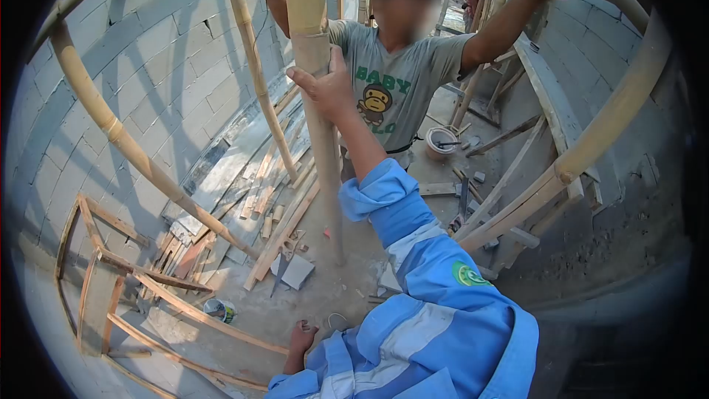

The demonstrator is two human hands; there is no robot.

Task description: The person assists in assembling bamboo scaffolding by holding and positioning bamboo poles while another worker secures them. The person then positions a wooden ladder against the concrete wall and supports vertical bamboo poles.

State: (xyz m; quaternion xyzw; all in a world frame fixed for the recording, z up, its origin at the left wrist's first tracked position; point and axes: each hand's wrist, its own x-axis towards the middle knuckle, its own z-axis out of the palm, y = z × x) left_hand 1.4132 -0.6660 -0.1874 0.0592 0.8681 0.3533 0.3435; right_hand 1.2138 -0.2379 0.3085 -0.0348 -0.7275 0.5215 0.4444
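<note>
- The person's right hand (331, 92) was wrapped about the thick bamboo pole (326, 170), thumb across its near face and fingers passing behind; the blue sleeve (388, 203) was rolled back to the forearm.
- The left hand (301, 336) hung low, fingers partly curled, beside the light wooden frame (193, 313) (whether it held anything, I could not tell).
- The pole stood close to upright in front of the person, its foot seeming to rest on the concrete floor (325, 299). Holding it well, I judged, called for a firm palm, a straight wrist and an eye on both foot and top; a second hand lower down would have resisted twisting better.
- Near the foot lay a grey block (297, 272), what looked like a handsaw (279, 275) and loose planks (284, 236), a stumbling risk, so steady footing mattered.
- Just beyond the pole, a co-worker (415, 77) in a printed T-shirt raised both arms; the grip of those hands was unclear.
- Farther back were a bucket (442, 149) and the block wall (159, 66).
</note>
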